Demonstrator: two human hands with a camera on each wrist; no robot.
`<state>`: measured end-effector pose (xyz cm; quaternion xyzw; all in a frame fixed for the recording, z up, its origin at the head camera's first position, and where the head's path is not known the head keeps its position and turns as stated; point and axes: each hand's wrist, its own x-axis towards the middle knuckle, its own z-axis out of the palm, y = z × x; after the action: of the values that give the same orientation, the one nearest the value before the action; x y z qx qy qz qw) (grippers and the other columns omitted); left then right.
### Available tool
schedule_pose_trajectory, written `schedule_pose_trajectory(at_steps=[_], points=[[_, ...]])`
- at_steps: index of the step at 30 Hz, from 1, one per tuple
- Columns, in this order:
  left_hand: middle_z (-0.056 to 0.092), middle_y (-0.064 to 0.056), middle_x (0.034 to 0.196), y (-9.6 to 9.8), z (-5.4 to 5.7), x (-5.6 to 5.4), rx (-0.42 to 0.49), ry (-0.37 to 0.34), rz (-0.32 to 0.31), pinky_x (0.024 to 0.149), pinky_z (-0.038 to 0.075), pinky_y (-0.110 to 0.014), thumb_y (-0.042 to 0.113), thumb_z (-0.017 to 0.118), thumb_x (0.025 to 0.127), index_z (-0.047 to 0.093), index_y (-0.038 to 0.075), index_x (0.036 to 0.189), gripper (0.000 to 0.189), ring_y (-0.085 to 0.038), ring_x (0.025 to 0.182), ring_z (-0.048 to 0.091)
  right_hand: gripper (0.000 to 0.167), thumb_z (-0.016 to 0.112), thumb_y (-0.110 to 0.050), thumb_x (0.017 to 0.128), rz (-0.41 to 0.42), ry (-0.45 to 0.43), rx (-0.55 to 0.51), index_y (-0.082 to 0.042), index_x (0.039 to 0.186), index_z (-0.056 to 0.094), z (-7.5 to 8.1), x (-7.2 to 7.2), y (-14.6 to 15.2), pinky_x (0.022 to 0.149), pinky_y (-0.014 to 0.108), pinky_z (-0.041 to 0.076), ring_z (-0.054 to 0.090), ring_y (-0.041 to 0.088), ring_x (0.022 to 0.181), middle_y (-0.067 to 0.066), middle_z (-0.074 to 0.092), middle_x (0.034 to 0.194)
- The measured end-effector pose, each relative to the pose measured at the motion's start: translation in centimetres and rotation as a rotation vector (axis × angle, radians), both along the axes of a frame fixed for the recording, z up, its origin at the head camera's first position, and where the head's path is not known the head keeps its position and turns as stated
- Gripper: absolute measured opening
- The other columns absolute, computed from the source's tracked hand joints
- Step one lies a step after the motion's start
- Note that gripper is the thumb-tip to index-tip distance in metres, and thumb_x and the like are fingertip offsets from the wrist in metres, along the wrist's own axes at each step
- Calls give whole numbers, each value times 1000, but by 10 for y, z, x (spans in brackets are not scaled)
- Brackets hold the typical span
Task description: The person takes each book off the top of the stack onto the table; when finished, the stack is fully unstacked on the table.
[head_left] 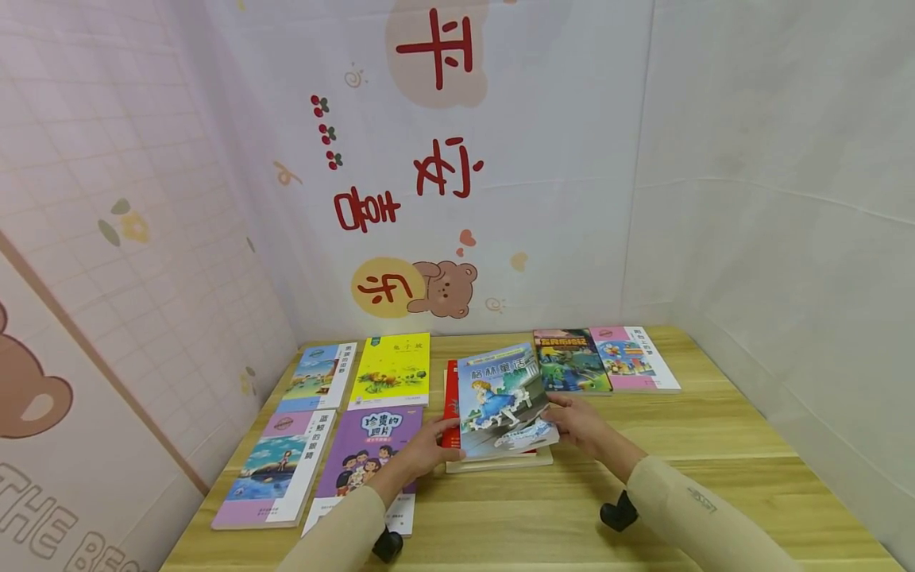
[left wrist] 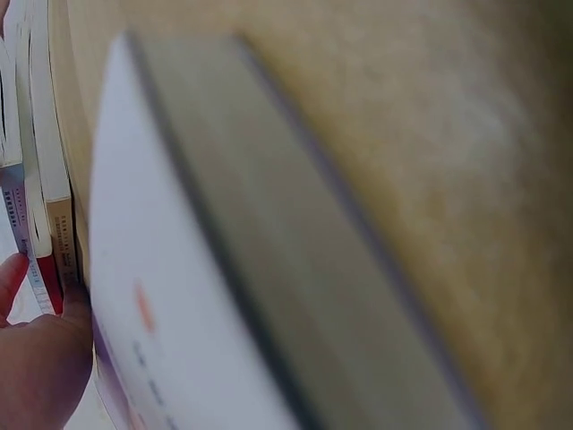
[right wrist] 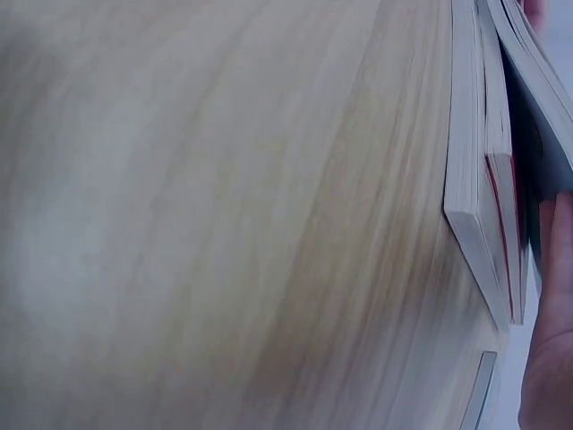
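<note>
A blue-and-grey storybook [head_left: 493,413], its cover showing a girl in a blue dress, lies tilted on a small stack in the middle of the table. Beneath it show a red book [head_left: 452,385] and a pale-edged book [head_left: 500,465]. My right hand [head_left: 588,427] grips the storybook's right edge. In the right wrist view, fingers [right wrist: 557,233] reach under its raised cover, and a gap parts it from the books below. At the stack's left side, my left hand [head_left: 423,451] touches the spines, thumb and finger spread apart in the left wrist view.
On the left lie a purple book [head_left: 372,453], a yellow book [head_left: 393,369] and two pink-and-blue books [head_left: 268,469]. At the back right are a green adventure book [head_left: 572,361] and another pink book [head_left: 632,357]. Patterned cloth walls [head_left: 543,199] enclose the wooden table [head_left: 679,477].
</note>
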<state>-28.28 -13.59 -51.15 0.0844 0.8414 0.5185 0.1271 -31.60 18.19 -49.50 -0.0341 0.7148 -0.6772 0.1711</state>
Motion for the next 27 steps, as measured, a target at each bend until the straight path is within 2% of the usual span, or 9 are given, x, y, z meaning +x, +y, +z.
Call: schedule_pose_trajectory(at_steps=[5, 12, 14, 19, 27], points=[[29, -24, 154, -1, 0, 1, 6, 10, -1, 104, 38, -56, 16, 79, 85, 50, 10, 146, 67, -40, 127, 44, 63, 52, -7, 99, -17, 23, 1, 6, 154, 23, 2, 4, -4, 68, 35, 56, 67, 19, 82, 15, 69, 109], [38, -26, 147, -1, 0, 0, -12, 34, -8, 102, 40, -53, 16, 74, 90, 38, 0, 150, 71, -35, 120, 50, 65, 52, -6, 99, -57, 27, -19, 8, 153, 21, 7, 9, -3, 72, 36, 57, 67, 21, 88, 23, 64, 120], [40, -25, 145, -1, 0, 0, -10, 30, -5, 102, 41, -52, 15, 73, 91, 36, -1, 151, 72, -34, 119, 51, 64, 52, -6, 99, -68, 24, -23, 7, 154, 22, 9, 11, -1, 70, 36, 56, 67, 20, 85, 19, 66, 115], [42, -26, 143, 1, 0, -1, 3, 24, 10, 100, 42, -52, 13, 73, 91, 36, -3, 150, 71, -35, 118, 52, 66, 51, -8, 100, -36, 30, -33, 5, 155, 17, 15, 17, 11, 66, 33, 55, 66, 16, 78, 9, 69, 102], [45, -28, 143, 0, 9, -5, -58, 44, 8, 103, 40, -55, 9, 75, 88, 39, -5, 148, 71, -41, 123, 50, 70, 50, -8, 101, -22, 23, -46, 3, 157, 10, 26, 29, 32, 62, 30, 50, 58, 11, 66, -2, 62, 82]])
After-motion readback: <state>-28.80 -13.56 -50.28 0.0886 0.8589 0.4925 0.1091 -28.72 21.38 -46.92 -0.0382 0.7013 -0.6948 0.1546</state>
